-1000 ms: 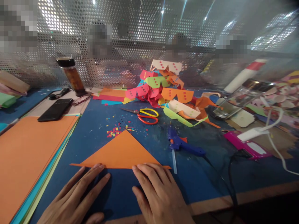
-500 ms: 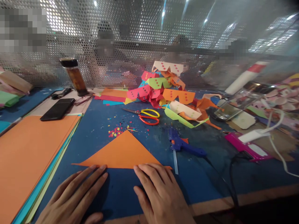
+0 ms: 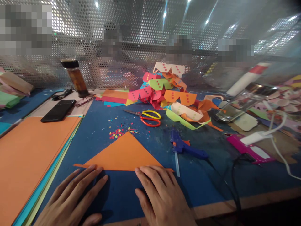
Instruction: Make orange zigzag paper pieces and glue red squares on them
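An orange paper folded into a triangle (image 3: 122,153) lies flat on the blue table (image 3: 207,182), its long folded edge toward me. My left hand (image 3: 75,197) rests flat, fingers stretched out, with the fingertips on the left part of that edge. My right hand (image 3: 162,196) lies flat too, its fingertips pressing the right part of the edge. Neither hand holds anything.
A stack of coloured sheets, orange on top (image 3: 30,160), lies at the left with a black phone (image 3: 58,110) behind it. Scissors (image 3: 148,117), a blue glue gun (image 3: 185,150), a pile of cut paper shapes (image 3: 166,91), a bottle (image 3: 75,78) and a pink tool (image 3: 249,147) are beyond. A perforated metal screen (image 3: 141,37) closes the back.
My left hand has slid slightly left along the folded edge. The right hand and the paper have hardly moved.
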Demonstrator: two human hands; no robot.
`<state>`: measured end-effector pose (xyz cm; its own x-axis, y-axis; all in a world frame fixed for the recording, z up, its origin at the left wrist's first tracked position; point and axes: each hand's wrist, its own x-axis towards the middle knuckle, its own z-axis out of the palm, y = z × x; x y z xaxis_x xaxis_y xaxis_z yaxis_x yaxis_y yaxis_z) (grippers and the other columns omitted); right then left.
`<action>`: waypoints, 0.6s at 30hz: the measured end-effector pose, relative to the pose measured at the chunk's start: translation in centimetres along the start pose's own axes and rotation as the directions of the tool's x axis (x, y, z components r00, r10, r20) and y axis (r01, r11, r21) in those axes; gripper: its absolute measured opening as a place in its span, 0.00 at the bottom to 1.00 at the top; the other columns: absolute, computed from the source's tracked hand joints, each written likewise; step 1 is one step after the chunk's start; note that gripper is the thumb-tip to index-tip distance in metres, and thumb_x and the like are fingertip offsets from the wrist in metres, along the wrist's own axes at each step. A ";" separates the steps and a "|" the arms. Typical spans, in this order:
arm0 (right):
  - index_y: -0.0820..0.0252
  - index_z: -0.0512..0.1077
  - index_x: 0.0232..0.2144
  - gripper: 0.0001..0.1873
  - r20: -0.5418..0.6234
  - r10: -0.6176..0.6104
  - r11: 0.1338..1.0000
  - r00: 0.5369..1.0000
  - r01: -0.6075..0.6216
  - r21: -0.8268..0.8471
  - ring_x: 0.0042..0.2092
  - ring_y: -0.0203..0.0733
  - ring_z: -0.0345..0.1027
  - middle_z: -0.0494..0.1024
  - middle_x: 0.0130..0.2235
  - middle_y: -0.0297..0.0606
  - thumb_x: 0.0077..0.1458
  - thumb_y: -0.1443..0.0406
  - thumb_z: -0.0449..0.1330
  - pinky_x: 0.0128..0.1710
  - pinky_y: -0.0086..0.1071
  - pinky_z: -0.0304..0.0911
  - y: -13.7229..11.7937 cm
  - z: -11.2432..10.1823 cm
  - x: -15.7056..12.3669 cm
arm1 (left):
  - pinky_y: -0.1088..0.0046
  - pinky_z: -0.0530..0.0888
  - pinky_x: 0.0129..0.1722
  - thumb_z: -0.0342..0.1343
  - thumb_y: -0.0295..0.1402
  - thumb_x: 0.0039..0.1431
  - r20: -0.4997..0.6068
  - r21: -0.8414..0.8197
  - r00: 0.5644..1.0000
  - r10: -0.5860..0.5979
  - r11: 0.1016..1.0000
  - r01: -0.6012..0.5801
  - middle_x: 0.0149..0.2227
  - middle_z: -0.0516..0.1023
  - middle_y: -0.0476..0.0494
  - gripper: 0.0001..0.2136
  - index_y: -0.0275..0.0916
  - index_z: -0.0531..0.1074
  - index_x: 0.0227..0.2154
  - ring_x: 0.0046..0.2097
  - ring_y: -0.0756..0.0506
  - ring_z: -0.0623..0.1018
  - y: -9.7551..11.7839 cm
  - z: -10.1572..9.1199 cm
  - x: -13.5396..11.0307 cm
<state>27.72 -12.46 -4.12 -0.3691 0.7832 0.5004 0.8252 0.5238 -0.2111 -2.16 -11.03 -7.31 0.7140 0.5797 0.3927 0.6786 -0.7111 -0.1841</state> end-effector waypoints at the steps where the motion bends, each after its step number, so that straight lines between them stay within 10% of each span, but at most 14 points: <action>1: 0.60 0.74 0.54 0.17 0.002 0.001 1.000 1.000 -0.001 0.000 0.49 0.46 0.72 0.80 0.51 0.38 0.70 0.63 0.51 0.49 0.41 0.63 0.0 0.0 0.0 | 0.60 0.62 0.64 0.52 0.58 0.60 0.008 0.002 1.000 -0.002 1.000 0.002 0.64 0.71 0.44 0.36 0.45 0.61 0.66 0.62 0.38 0.71 -0.1 0.1 -0.1; 7: 0.60 0.74 0.54 0.17 -0.016 0.001 1.000 1.000 -0.001 -0.010 0.49 0.46 0.72 0.80 0.51 0.38 0.70 0.63 0.51 0.50 0.40 0.62 0.1 0.1 -0.2 | 0.59 0.43 0.72 0.50 0.56 0.63 0.037 -0.049 0.999 -0.010 0.999 0.012 0.65 0.70 0.46 0.36 0.43 0.56 0.68 0.66 0.40 0.67 -0.3 0.2 0.0; 18: 0.59 0.74 0.53 0.17 -0.020 0.007 1.000 1.000 -0.007 -0.001 0.49 0.46 0.71 0.80 0.50 0.37 0.71 0.62 0.49 0.50 0.40 0.59 0.1 0.2 0.0 | 0.60 0.45 0.71 0.54 0.55 0.59 -0.009 -0.033 0.994 -0.106 0.994 0.106 0.65 0.70 0.38 0.39 0.37 0.56 0.68 0.65 0.36 0.69 0.3 -0.2 -0.1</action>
<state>27.70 -12.30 -4.32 -0.3547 0.7801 0.5154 0.8281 0.5180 -0.2141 -2.10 -11.39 -7.18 0.6365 0.6480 0.4183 0.7441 -0.6586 -0.1119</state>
